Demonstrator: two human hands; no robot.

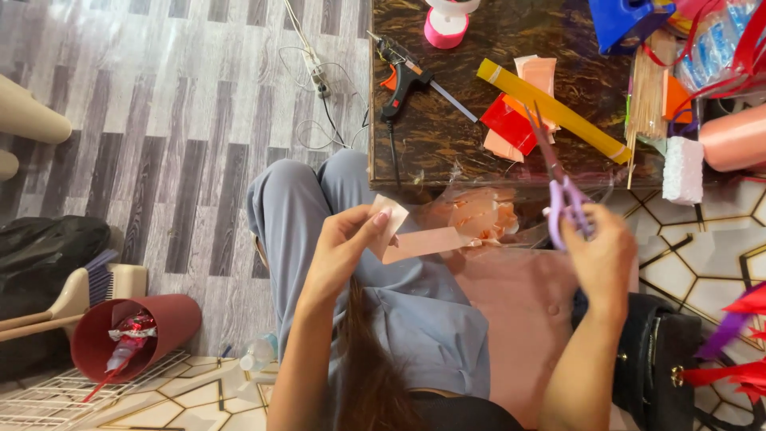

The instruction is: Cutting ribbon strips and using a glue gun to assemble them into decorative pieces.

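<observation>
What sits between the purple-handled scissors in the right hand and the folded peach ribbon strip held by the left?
Nothing visible. The purple-handled scissors in the right hand point away toward the table; open space separates them from the peach ribbon strip pinched by the left hand.

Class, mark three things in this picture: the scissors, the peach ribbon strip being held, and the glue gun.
scissors (562,195), head view, on the purple handles in the right hand.
peach ribbon strip (427,242), head view, on the middle of the flat strip.
glue gun (399,80), head view, on its black body on the table.
</observation>
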